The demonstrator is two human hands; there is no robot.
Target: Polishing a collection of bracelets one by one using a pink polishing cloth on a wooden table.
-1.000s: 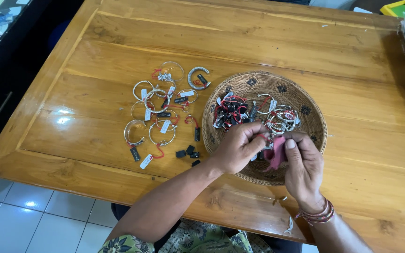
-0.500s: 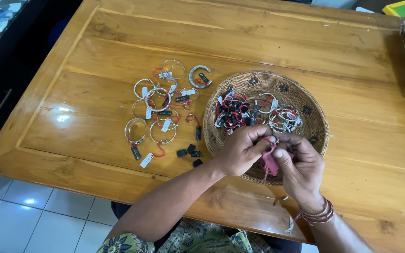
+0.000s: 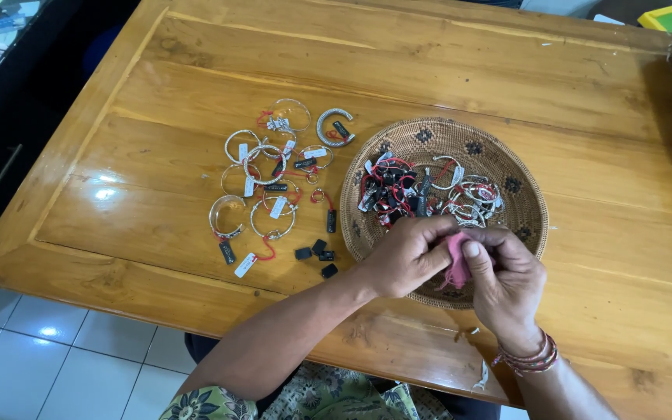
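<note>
A small pink cloth (image 3: 456, 268) sits pinched between both hands, over the near rim of a round woven basket (image 3: 519, 225), toward its 6 o'clock edge. The left hand (image 3: 406, 257) closes its grip on the cloth from 9 o'clock, fingers curled and pressed onto it; whether something small lies inside the cloth cannot be told. The right hand (image 3: 503, 284) pinches the cloth from 3 o'clock, thumb laid along its top, and the two hands touch around it. The right wrist wears a stack of red bead bracelets (image 3: 529, 359).

Inside the basket, at about 12 o'clock from the hands, lies a tangle of silver bangles with red strings and black tags (image 3: 425, 190), darker pieces to the left and brighter silver rings to the right.

On the wooden desk (image 3: 196, 225), at 9 to 10 o'clock from the basket, a second group of silver bangles with white tags (image 3: 266, 175) is spread out flat, several overlapping. Near them, just beside the basket's left rim, rest a few loose black tags (image 3: 316, 255). A patterned sleeve (image 3: 211, 404) shows at the bottom edge.
</note>
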